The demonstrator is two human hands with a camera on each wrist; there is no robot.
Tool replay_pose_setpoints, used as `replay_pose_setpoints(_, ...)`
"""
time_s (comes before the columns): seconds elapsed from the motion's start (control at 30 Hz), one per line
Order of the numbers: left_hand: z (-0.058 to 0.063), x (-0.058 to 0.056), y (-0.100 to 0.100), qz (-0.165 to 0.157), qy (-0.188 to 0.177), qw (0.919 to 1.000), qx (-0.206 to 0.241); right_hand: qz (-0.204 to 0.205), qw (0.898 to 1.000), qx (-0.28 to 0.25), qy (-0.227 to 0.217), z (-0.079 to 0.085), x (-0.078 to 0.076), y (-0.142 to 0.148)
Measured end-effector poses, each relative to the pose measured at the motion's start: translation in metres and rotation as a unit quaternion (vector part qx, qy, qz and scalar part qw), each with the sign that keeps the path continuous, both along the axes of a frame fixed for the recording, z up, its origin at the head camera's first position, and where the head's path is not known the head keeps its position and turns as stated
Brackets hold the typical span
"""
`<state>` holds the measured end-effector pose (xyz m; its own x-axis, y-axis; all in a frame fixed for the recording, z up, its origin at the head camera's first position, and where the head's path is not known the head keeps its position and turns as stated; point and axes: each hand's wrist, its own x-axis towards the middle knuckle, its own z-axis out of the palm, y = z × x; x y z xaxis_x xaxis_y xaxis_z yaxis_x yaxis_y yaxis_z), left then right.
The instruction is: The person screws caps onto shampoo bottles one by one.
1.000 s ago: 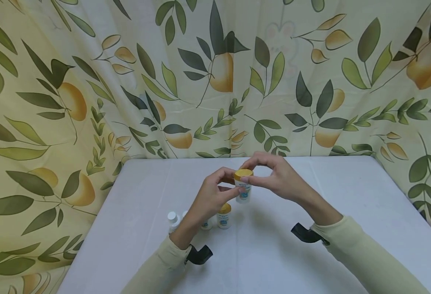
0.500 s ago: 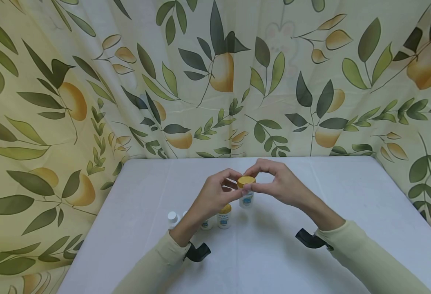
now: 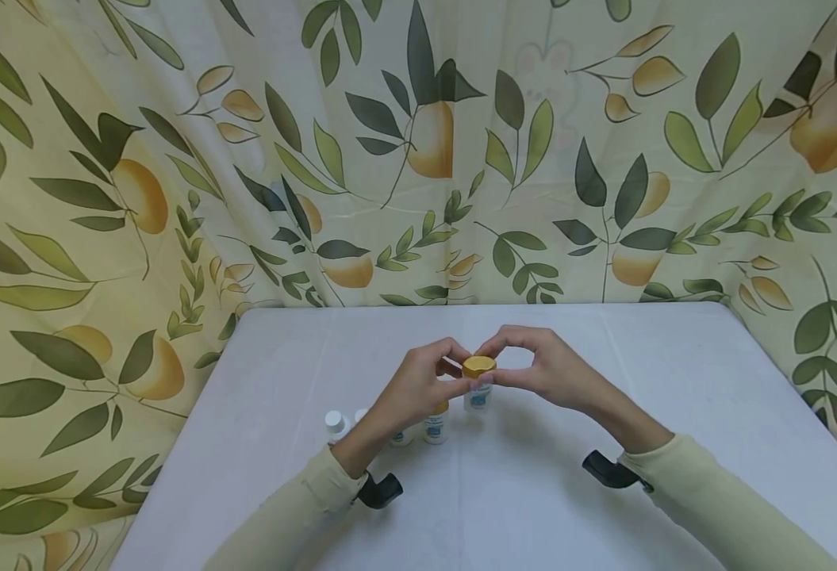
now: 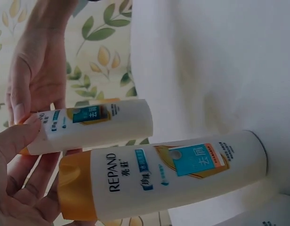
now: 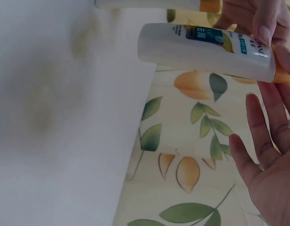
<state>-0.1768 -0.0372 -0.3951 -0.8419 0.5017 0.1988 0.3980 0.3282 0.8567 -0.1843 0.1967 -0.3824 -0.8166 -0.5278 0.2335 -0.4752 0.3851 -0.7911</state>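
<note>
A white shampoo bottle [image 3: 478, 396] with a gold cap and a blue label patch is held upright between both hands. My left hand [image 3: 421, 385] pinches it near the cap from the left. From the right, my right hand [image 3: 550, 369] grips it at the cap, thumb in front. The base of this shampoo bottle [image 4: 88, 123] appears to be just off the table in the left wrist view. A matching shampoo bottle [image 4: 182, 172] stands on the table close below the left hand; its gold cap is partly covered in the head view.
The row continues left with another labelled bottle [image 3: 401, 437] and white-capped bottles [image 3: 335, 424], partly hidden by the left forearm. The white table [image 3: 675, 381] reaches back to a fruit-and-leaf patterned curtain [image 3: 389, 159]. Black wrist mounts [image 3: 380, 491] stick out from the sleeves.
Both hands have moved the held shampoo bottle down and slightly right, nearer the table. The other bottles have stayed in place.
</note>
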Motion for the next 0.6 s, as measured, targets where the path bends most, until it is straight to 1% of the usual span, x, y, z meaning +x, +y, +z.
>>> replay_pose_setpoints(0.17,-0.004,-0.001,0.0,0.002,-0.002,0.9994,-0.035,0.001,1.0,-0.002,-0.002,-0.01,0.001,0.0)
replay_pose_setpoints(0.33,-0.006,-0.002,-0.001,0.003,-0.008,0.9971,-0.076,0.0,1.0,-0.003,-0.005,-0.019,0.004,-0.001)
replay_pose_setpoints(0.47,-0.007,-0.003,-0.001,-0.005,-0.001,0.9943,-0.107,-0.003,1.0,0.001,-0.009,-0.025,0.006,-0.001)
replay_pose_setpoints(0.6,-0.007,-0.004,0.0,-0.016,0.014,0.991,-0.132,-0.002,1.0,0.007,-0.015,-0.031,0.008,-0.001)
